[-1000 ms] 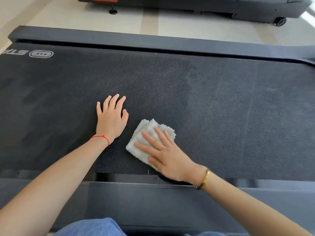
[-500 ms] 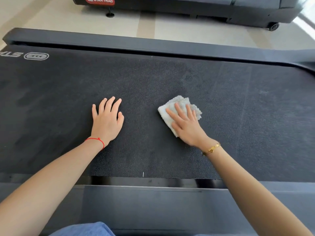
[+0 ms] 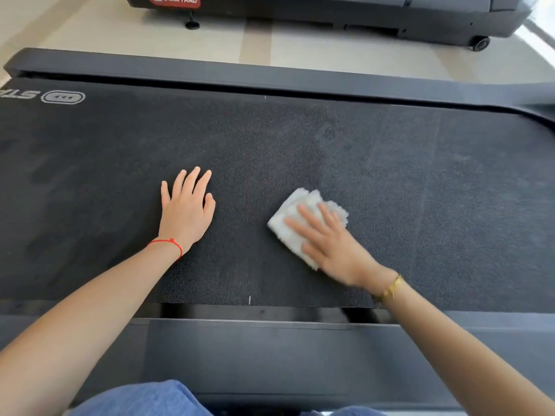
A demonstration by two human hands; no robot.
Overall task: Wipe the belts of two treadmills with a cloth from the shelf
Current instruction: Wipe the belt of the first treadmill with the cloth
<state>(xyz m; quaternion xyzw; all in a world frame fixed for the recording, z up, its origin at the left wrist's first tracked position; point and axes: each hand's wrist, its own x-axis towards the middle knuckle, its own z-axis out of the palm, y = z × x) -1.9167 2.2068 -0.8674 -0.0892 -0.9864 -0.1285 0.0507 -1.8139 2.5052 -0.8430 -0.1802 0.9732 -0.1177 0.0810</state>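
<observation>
A black textured treadmill belt [image 3: 390, 175] fills the middle of the head view. A folded white cloth [image 3: 297, 220] lies on it right of centre. My right hand [image 3: 330, 244] presses flat on the cloth, fingers spread over it, and looks motion-blurred. My left hand [image 3: 186, 211] rests flat on the bare belt to the left, fingers apart, holding nothing. A second treadmill [image 3: 330, 13] with a red STAR TRAC label stands across the floor at the top.
Dark side rails run along the belt's far edge [image 3: 270, 76] and near edge [image 3: 270, 349]. Pale floor [image 3: 150, 37] separates the two machines. My blue-clad knees [image 3: 141, 400] show at the bottom.
My right hand slid the cloth away and to the right across the belt, then back toward me a little. The left hand stayed planted.
</observation>
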